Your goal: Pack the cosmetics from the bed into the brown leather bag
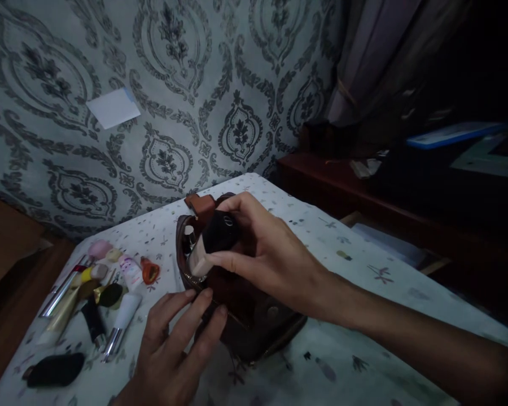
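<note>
A brown zippered bag (pixel 275 316) lies open on the table. My right hand (pixel 271 254) is closed around a foundation bottle (pixel 200 258) with a beige body and a black cap. The bottle is tilted at the bag's opening, over its left part. Behind it, a small silver-capped bottle (pixel 189 234) stands inside the bag. My left hand (pixel 180 344) has its fingertips curled over the bag's near rim; its thumb is hidden. Shadow hides most of the bag's inside.
Left on the patterned tablecloth (pixel 355 355) lie several cosmetics: a white tube (pixel 127 310), a black tube (pixel 93 321), an orange item (pixel 149 272) and a dark oval item (pixel 55 370). A patterned wall stands behind. Dark red furniture (pixel 313 175) and an open drawer (pixel 385 242) are right.
</note>
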The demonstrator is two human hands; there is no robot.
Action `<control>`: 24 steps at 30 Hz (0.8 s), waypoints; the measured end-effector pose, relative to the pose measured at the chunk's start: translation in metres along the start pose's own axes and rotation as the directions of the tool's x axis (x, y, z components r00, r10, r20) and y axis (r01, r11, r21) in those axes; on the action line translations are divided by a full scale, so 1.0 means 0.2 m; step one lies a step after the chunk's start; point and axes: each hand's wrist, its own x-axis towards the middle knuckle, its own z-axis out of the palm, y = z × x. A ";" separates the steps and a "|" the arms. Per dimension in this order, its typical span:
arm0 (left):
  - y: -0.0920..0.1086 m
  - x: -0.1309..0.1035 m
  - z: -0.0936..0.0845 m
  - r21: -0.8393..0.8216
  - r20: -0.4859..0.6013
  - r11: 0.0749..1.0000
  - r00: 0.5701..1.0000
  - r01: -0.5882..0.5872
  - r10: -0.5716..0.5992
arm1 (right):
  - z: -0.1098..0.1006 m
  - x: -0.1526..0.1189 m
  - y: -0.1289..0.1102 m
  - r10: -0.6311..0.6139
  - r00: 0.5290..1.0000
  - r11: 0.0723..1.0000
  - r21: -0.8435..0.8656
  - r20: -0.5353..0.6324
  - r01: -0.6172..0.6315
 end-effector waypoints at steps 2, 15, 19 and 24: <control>0.00 0.00 0.00 0.001 -0.021 1.000 1.000 0.006 -0.006 | 0.01 0.01 0.01 -0.016 0.999 0.999 -0.029 0.036 0.017; -0.02 -0.01 -0.01 -0.011 0.029 1.000 0.999 -0.023 0.023 | 0.03 0.03 0.01 0.011 0.997 0.981 -0.195 0.077 0.004; -0.01 0.00 -0.02 -0.008 0.039 1.000 0.999 -0.024 0.024 | 0.06 0.04 0.01 0.039 0.991 0.968 -0.250 0.126 -0.006; 0.00 0.02 -0.01 -0.007 0.014 1.000 1.000 -0.004 0.005 | 0.10 0.05 0.05 0.009 0.920 0.910 -0.385 0.393 0.156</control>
